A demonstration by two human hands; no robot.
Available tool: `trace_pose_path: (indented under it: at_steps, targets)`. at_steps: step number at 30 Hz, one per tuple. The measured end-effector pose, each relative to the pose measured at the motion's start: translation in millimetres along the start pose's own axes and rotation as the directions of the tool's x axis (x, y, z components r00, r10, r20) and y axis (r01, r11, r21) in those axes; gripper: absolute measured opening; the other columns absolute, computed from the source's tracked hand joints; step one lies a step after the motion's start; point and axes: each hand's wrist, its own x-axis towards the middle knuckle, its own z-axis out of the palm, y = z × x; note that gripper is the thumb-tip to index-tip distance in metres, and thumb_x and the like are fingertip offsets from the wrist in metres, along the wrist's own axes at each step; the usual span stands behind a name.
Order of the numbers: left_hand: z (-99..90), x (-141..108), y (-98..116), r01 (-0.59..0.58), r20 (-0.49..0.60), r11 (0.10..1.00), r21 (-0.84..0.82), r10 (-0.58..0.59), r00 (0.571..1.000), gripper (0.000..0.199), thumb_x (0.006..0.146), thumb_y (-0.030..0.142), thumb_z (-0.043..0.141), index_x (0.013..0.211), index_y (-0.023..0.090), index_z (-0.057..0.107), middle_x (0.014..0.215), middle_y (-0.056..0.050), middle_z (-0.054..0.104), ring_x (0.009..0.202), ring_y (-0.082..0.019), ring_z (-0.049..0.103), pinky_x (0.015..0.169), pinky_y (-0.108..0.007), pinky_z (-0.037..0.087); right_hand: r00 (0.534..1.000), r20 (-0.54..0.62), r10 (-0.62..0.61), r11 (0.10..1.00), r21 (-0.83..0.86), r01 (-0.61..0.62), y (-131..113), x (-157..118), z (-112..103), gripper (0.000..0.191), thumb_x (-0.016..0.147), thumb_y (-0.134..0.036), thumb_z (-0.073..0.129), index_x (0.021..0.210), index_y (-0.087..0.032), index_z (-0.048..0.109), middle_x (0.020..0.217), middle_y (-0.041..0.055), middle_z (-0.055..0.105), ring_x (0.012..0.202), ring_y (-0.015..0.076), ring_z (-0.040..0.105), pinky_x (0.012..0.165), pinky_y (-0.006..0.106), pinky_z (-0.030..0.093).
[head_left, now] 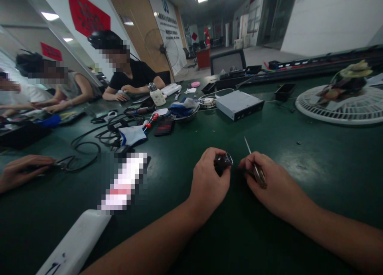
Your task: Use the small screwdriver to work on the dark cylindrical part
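My left hand (208, 183) is closed around a small dark cylindrical part (224, 162), its shiny round rim turned to the right. The rest of that part is hidden by my fingers. A little to the right, my right hand (271, 183) grips a screwdriver (259, 175) by its brownish, see-through handle. The thin metal shaft points up and away from me, apart from the dark part. Both hands are just above the green table (179, 167).
A phone (124, 183) with a lit, blurred screen and a long white case (79, 239) lie at left. Beyond are black cables (86, 145), a bowl of cloth (185, 107), a grey disc drive (239, 103) and a white fan grille (338, 107). A co-worker's hand (26, 167) rests far left.
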Motion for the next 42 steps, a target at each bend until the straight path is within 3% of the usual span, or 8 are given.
trace_pose_path:
  at_steps: [8, 15, 28, 33, 37, 42]
  targets:
    - [-1.2, 1.7, -0.3, -0.074, 0.08, 0.997, -0.008, 0.074, 0.994, 0.026, 0.078, 0.006, 0.064, 0.099, 0.023, 0.062, 0.097, -0.002, 0.07, 0.089, -0.019, 0.066, 0.079, -0.037, 0.056, 0.984, -0.165, 0.068, 0.958, 0.287, -0.018, -1.5, 1.0, -3.0, 0.028, 0.082, -0.026, 0.071, 0.083, -0.025, 0.043, 0.096, 0.0059, 0.072, 0.089, 0.0239, 0.071, 0.078, 0.04, 0.057]
    - [-3.5, 2.2, 4.0, -0.189, 0.14, 0.981, -0.053, 0.194, 0.971, 0.022, 0.08, 0.008, 0.066, 0.097, 0.022, 0.063, 0.099, -0.003, 0.069, 0.093, -0.019, 0.065, 0.084, -0.037, 0.055, 0.986, -0.137, 0.092, 0.942, 0.334, -0.041, 2.2, 1.6, -1.1, 0.031, 0.081, -0.027, 0.072, 0.084, -0.025, 0.042, 0.092, 0.0056, 0.071, 0.086, 0.0228, 0.071, 0.078, 0.04, 0.057]
    - [-2.9, 2.0, 2.9, -0.285, 0.161, 0.954, -0.092, 0.296, 0.941, 0.021, 0.08, 0.005, 0.065, 0.095, 0.02, 0.062, 0.101, -0.003, 0.069, 0.097, -0.017, 0.064, 0.088, -0.036, 0.053, 0.988, -0.088, 0.129, 0.935, 0.344, -0.092, 2.6, 0.0, -1.7, 0.031, 0.079, -0.029, 0.075, 0.081, -0.024, 0.044, 0.085, 0.004, 0.071, 0.076, 0.0203, 0.069, 0.068, 0.034, 0.055]
    - [-1.6, 0.2, 2.8, -0.211, 0.123, 0.977, -0.038, 0.214, 0.969, 0.024, 0.08, 0.006, 0.064, 0.098, 0.021, 0.062, 0.101, -0.001, 0.068, 0.095, -0.017, 0.064, 0.086, -0.036, 0.053, 0.979, -0.136, 0.155, 0.945, 0.311, -0.107, 1.2, 1.6, -0.8, 0.019, 0.089, -0.038, 0.067, 0.094, -0.023, 0.057, 0.09, 0.0049, 0.071, 0.079, 0.0201, 0.068, 0.069, 0.034, 0.054]
    - [-2.6, 0.0, 1.8, -0.068, 0.064, 0.998, 0.011, 0.067, 0.996, 0.027, 0.079, 0.007, 0.064, 0.101, 0.023, 0.061, 0.1, 0.0, 0.069, 0.091, -0.017, 0.065, 0.081, -0.035, 0.054, 0.966, -0.216, 0.145, 0.914, 0.404, -0.047, -0.5, -1.2, -3.9, 0.035, 0.1, -0.05, 0.046, 0.104, -0.025, 0.07, 0.093, 0.0061, 0.072, 0.084, 0.021, 0.067, 0.073, 0.035, 0.053]
    - [-3.4, 0.4, 0.5, -0.007, 0.058, 0.999, 0.038, 0.005, 0.998, 0.029, 0.079, 0.008, 0.063, 0.102, 0.024, 0.059, 0.098, -0.002, 0.068, 0.09, -0.02, 0.065, 0.078, -0.037, 0.053, 0.959, -0.28, 0.054, 0.881, 0.464, 0.086, 3.3, -6.5, -6.8, 0.063, 0.104, -0.055, 0.027, 0.076, -0.026, 0.075, 0.083, 0.007, 0.07, 0.082, 0.0218, 0.064, 0.071, 0.036, 0.05]
